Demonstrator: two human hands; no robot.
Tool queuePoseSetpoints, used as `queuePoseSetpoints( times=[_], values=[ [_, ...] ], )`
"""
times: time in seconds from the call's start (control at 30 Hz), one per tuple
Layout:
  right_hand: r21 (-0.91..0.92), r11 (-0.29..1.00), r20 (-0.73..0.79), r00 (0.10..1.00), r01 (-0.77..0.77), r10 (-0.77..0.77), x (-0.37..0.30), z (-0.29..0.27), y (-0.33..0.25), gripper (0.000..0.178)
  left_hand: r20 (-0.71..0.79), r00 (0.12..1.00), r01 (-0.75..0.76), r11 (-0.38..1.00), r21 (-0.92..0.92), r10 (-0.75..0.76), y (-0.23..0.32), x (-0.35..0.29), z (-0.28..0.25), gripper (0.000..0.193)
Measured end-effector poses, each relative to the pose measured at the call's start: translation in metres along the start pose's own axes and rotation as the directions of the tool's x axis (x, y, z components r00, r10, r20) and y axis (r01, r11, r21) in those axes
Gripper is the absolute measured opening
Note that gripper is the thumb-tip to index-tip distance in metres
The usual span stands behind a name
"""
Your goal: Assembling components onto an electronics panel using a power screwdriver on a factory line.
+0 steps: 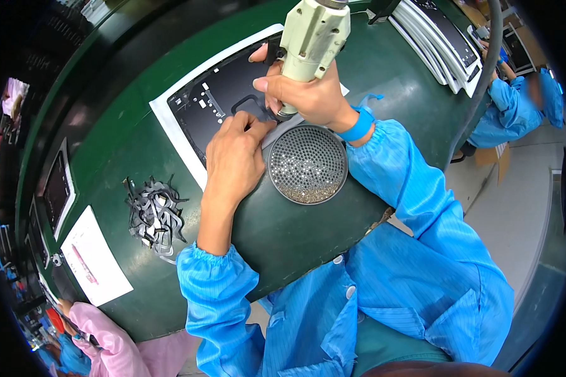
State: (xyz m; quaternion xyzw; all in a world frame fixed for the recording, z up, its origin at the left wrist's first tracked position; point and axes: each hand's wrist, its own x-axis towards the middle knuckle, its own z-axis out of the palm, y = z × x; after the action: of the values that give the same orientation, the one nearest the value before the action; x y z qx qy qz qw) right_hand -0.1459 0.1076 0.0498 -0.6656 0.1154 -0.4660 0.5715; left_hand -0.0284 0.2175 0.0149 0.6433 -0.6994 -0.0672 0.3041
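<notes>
My right hand (312, 95) is wrapped round a pale cream electric screwdriver (314, 41), held upright with its tip down at the near right edge of a black panel (198, 110). My left hand (236, 154) rests on that same edge, its fingers bent and pressed together close to the screwdriver's tip. What lies under those fingertips is hidden. The panel carries small white and silver parts and lies in a white frame (176, 138). Right beside my hands sits a round dark tray (305, 147) full of small holes, with many tiny screws in it.
A tangle of black and grey cables (157, 217) lies left of my left forearm. Further left are a white sheet (94, 254) and another dark panel (58, 188). Stacked white-framed panels (437, 47) stand at the far right, near a hanging cable (489, 75). Co-workers sit at both sides.
</notes>
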Motion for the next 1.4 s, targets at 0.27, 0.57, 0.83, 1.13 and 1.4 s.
queuePoseSetpoints(
  times=[0.27, 0.57, 0.83, 1.13, 1.4],
  values=[
    [-0.016, 0.999, -0.005, 0.999, -0.05, 0.05, -0.001, 0.001, -0.002, 0.019, 0.0, 1.0, -0.001, 1.0, -0.005, 0.001, -0.001, -0.001, 0.0, 0.028],
    [-0.11, 0.993, -0.013, 0.999, -0.045, 0.043, -0.007, 0.01, -0.002, 0.014, -0.023, 1.0, -0.009, 1.0, 0.005, 0.009, -0.002, -0.002, 0.0, 0.027],
    [-0.126, 0.992, 0.024, 0.999, -0.029, 0.032, -0.011, 0.01, -0.017, 0.029, -0.03, 1.0, -0.009, 1.0, -0.022, 0.008, -0.005, -0.003, -0.002, 0.027],
    [-0.075, 0.997, 0.185, 0.982, -0.025, 0.038, -0.04, 0.014, -0.017, 0.034, -0.055, 0.998, -0.019, 0.997, -0.074, 0.015, -0.006, -0.006, 0.002, 0.008],
    [0.065, 0.975, 0.075, 0.976, -0.211, 0.206, -0.042, 0.018, -0.018, 0.03, -0.078, 0.997, -0.025, 0.995, -0.093, 0.018, -0.007, -0.005, 0.003, 0.004]
  ],
)
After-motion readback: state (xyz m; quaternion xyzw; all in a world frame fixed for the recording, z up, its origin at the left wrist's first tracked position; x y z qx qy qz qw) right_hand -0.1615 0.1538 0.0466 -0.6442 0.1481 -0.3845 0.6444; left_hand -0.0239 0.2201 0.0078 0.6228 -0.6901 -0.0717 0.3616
